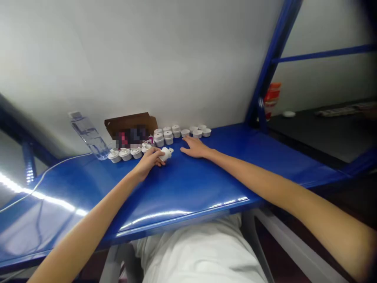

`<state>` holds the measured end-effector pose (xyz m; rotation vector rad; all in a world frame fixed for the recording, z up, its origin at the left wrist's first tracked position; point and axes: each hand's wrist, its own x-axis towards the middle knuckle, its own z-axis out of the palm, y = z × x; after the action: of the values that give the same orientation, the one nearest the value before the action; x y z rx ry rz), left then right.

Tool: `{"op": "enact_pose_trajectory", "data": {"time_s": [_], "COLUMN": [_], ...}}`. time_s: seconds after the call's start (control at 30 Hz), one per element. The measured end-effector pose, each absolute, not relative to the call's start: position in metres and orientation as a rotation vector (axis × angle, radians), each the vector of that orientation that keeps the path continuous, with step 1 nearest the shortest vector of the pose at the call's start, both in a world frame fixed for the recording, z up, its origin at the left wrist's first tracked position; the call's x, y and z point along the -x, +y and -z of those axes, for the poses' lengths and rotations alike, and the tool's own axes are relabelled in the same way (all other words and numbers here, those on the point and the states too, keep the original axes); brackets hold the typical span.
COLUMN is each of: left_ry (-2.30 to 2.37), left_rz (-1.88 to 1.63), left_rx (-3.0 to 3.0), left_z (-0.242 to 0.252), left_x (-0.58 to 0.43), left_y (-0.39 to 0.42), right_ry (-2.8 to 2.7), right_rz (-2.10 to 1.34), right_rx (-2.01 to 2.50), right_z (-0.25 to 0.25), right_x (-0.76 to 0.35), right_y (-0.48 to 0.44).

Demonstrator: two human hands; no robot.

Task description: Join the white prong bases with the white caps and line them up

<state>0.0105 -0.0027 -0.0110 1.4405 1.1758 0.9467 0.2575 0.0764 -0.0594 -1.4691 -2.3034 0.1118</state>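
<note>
A small white plastic part (166, 153) lies on its side on the blue table (188, 184), near the far edge, with the left hand (149, 161) curled around its near end; the fingers pinch it between thumb and fingertips, as far as the distant view lets one tell. The part sits just right of a row of four white capped pieces (129, 153) that stand along the back of the table, and it seems to have a narrower nose pointing right.

The right hand (194, 148) lies flat on the table with its fingers spread and pressed to the surface, holding nothing. It rests just beside the held part, a little to its right, and close in front of a cluster of white round cups (167, 135), some stacked two high. More single cups (198, 131) stand in a short line to the right of that cluster.

Behind the row stands a brown cardboard box (131, 125) against the grey wall, its front blurred out. To the left of the box a clear water bottle (88, 135) leans at a tilt. A white cable (44, 177) runs across the left part of the table. A blue frame post (273, 59) rises at the right, and beyond it a red-and-white container (271, 98) stands on a darker surface.
</note>
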Motion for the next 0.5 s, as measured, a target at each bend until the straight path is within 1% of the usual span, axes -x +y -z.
{"op": "enact_pose_trajectory", "data": {"time_s": [0.17,0.5], "left_ry": [1.152,1.088], "left_rz": [-0.951,-1.001], "left_rx": [-1.418,-1.368], "left_z": [0.010,0.013], "left_x": [-0.011,-0.007], "left_y": [-0.005,-0.005], "right_ry": [-2.257,-2.211], "right_rz": [-0.171,-0.202], "right_rx": [1.502,1.373], "right_z": [0.059,0.057], "right_x": [-0.254,-0.253], "right_y": [0.085,0.092]}}
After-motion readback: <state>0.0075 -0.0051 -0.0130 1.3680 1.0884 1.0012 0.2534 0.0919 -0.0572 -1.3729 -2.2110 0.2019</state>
